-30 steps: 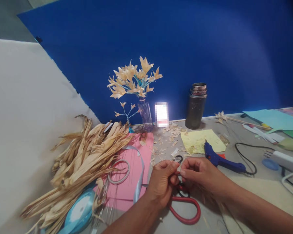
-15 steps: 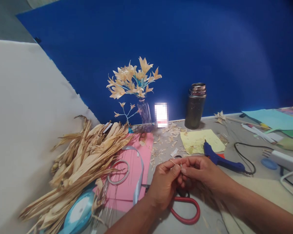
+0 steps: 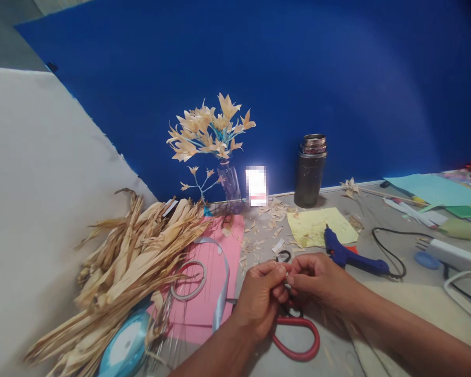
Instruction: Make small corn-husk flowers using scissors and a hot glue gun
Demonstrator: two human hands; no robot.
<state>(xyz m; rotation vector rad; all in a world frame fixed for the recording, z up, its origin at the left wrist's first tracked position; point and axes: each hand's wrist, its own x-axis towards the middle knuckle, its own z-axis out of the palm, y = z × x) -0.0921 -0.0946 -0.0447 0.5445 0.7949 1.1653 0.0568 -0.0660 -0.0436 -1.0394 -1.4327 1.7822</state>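
My left hand point(image 3: 261, 298) and my right hand point(image 3: 322, 280) meet fingertip to fingertip above the grey table point(image 3: 317, 335). Both are closed in a pinch around a small pale thing, mostly hidden by the fingers and too small to name. Below them lie scissors with red handles point(image 3: 316, 340), partly covered by the hands. Right of the fingers rests a blue glue gun point(image 3: 357, 261), its nozzle over a yellow paper point(image 3: 312, 222).
Dried husks point(image 3: 141, 262) and a blue ribbon roll point(image 3: 125, 343) lie left, beside pink paper point(image 3: 198, 314). Behind stand a vase point(image 3: 230, 183) of pale flowers point(image 3: 210, 125) and a dark flask point(image 3: 311, 173). A white power strip point(image 3: 455, 255) lies right.
My fingers have shifted slightly and drawn closer together around the small thing; the thin strand that stuck up between them shows less. The whole view has moved a little.
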